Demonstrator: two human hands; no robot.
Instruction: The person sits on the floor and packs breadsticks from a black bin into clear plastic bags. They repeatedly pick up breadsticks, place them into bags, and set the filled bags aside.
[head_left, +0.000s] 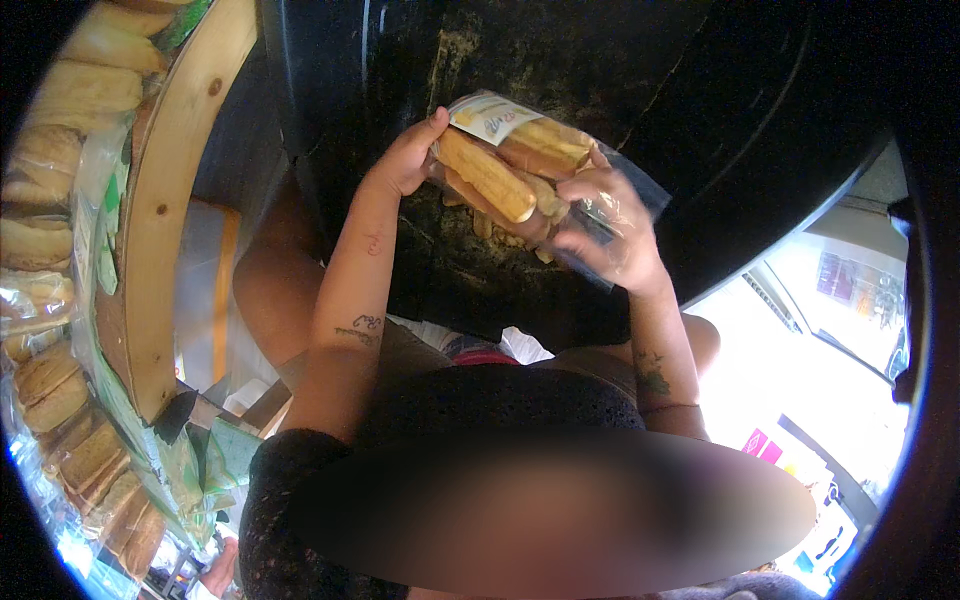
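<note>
A clear plastic bag of bread rolls (510, 172), with a white label bearing writing, is held tilted before me. Its left end is gripped by my left hand (415, 154), the thumb on top near the label. My right hand (611, 225) lies at the bag's other end, fingers spread around the loose clear plastic and partly seen through it; whether it grips is unclear. Beneath the bag is a large black container (480, 277), its inside surface scuffed, with pieces of bread (499, 234) lying in it.
At the left, a wooden board (161, 210) edges a row of bagged loaves (56, 382) with green and clear packaging. A grey panel with an orange strip (223, 292) stands beside it. Another person's hand (220, 568) shows at the lower left. Bright daylight comes from the right.
</note>
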